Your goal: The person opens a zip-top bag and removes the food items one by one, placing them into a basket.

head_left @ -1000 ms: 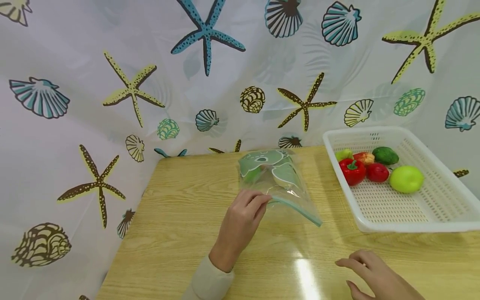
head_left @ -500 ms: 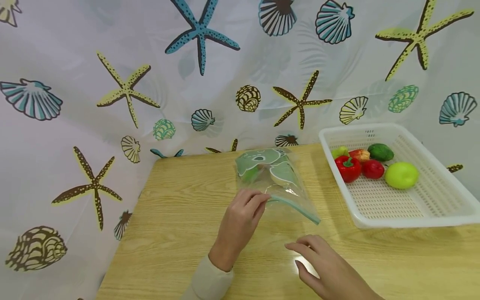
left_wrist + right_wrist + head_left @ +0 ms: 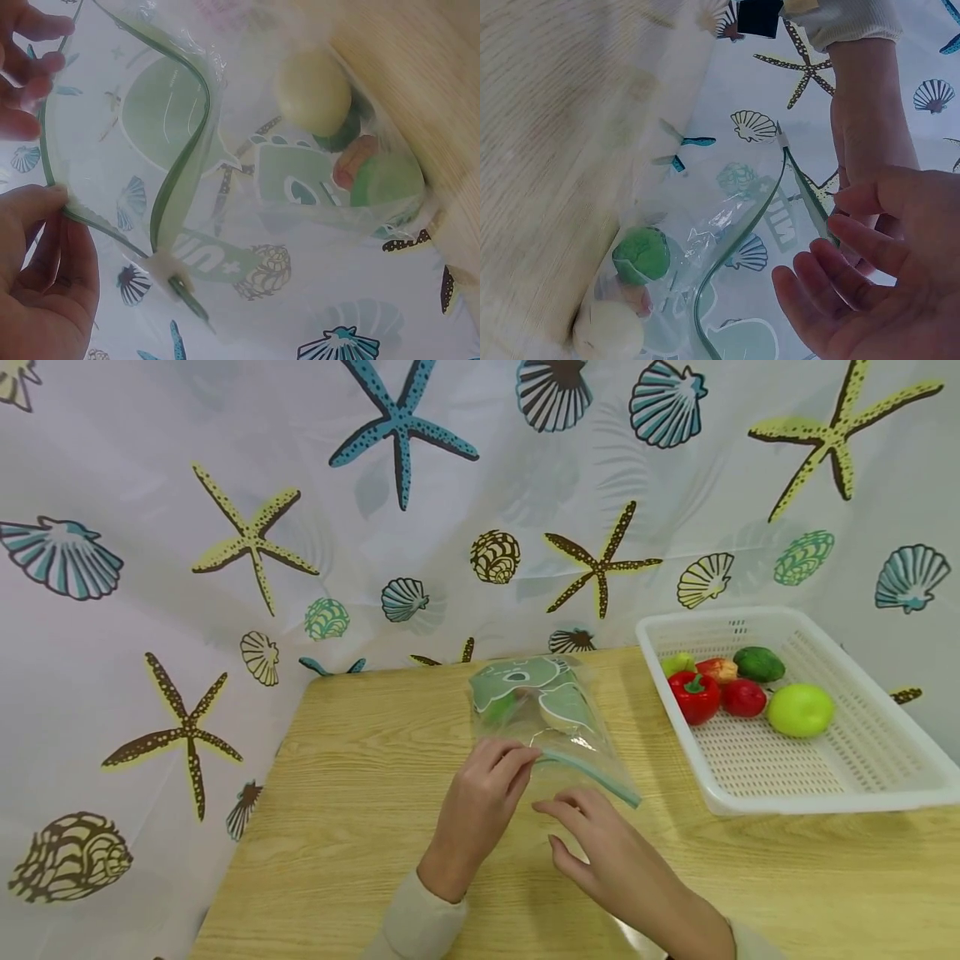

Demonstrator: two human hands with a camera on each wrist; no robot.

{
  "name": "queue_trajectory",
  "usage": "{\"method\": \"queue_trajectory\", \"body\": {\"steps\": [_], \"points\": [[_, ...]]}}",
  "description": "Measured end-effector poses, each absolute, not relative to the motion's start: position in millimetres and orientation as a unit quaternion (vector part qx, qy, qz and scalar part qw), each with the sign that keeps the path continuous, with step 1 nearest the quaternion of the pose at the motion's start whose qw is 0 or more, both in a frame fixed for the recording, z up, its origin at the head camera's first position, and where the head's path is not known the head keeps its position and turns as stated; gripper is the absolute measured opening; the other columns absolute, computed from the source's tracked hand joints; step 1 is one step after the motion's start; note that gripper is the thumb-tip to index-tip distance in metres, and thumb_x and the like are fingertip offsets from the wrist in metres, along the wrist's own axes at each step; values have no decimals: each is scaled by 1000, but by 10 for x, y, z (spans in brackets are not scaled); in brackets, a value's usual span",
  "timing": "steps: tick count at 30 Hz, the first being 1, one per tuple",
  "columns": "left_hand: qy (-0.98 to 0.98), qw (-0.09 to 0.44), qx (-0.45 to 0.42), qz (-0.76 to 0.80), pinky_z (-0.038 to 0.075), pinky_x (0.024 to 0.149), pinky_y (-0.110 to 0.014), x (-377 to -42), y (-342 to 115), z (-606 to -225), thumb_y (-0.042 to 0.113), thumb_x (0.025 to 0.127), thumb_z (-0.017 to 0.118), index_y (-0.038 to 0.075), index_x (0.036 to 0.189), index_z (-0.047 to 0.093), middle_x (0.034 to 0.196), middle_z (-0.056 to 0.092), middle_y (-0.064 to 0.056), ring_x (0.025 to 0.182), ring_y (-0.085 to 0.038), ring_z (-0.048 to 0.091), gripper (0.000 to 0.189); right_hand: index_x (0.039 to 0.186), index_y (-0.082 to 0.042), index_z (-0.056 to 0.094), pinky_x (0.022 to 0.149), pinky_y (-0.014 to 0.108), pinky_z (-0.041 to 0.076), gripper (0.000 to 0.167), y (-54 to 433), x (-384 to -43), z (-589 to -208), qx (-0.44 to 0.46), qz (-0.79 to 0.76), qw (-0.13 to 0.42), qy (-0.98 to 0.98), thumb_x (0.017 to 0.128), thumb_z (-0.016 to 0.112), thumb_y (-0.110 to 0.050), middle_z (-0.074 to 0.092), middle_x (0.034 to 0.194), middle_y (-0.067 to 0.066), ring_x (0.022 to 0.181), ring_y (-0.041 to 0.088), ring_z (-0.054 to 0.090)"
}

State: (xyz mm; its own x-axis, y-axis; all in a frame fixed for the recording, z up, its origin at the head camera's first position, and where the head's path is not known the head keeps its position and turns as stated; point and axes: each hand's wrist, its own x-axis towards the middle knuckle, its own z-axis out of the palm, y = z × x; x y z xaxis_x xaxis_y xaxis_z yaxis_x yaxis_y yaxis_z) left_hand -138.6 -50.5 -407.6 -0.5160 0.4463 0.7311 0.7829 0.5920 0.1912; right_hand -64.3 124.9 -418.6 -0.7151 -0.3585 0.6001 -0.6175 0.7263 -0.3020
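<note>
A clear zip bag [image 3: 600, 735] with a green printed design lies near the back middle of the table. Its green zip edge [image 3: 184, 165] gapes apart in the left wrist view, with a pale slider [image 3: 166, 271] at one end. Inside are a round cream-coloured thing [image 3: 313, 91], a green lump [image 3: 642, 255] and something reddish-brown [image 3: 354, 161]. My left hand [image 3: 480, 793] pinches the near edge of the bag between thumb and fingers. To its right, my right hand [image 3: 611, 852] is held with fingers loosely bent and thumb apart, holding nothing, its fingertips close to the zip edge.
A white plastic basket [image 3: 708, 768] stands on the right. In it lie a red bell pepper [image 3: 693, 699], a yellow-green fruit [image 3: 800, 710], a red fruit [image 3: 744, 697] and a dark green one [image 3: 759, 664]. A curtain [image 3: 450, 485] with shells and starfish hangs behind the wooden table [image 3: 375, 760].
My right hand has moved left and up from near the basket to beside the left hand. The left hand keeps its pinch on the bag. The head view has shifted slightly.
</note>
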Motion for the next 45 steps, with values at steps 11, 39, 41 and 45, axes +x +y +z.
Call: {"method": "queue_trajectory", "body": {"steps": [11,39,41,45], "points": [[-833,322,-367,-261,58,79,-18,-1382,-500,-4074,7,87,77,10,104,74,99,69,-1,91,-14,64,18,112,-8,69,77,31,55,36,1174,-883,-4239,250,224,267,-904,77,78,-5,65,101,4,93,18,62],[-820,333,-381,-269,56,80,-17,-1403,-484,-4064,8,85,78,10,104,74,101,68,-1,92,-13,64,19,92,-7,65,70,36,54,24,1091,-1411,-4343,168,106,349,-916,80,83,-17,64,83,7,79,27,65],[-820,334,-381,-268,55,79,-17,-1403,-482,-4066,8,86,77,11,104,74,100,68,-1,91,-13,63,18,89,-8,64,69,34,54,23,1103,-1454,-4345,170,46,362,-915,81,82,-21,64,80,6,76,25,65],[-821,336,-379,-265,55,78,-17,-1402,-479,-4070,7,87,76,11,103,74,100,68,-1,90,-13,63,16,82,-10,51,63,25,44,18,1187,-1503,-4369,167,-298,403,-849,95,62,-12,54,68,1,63,15,52]]}}
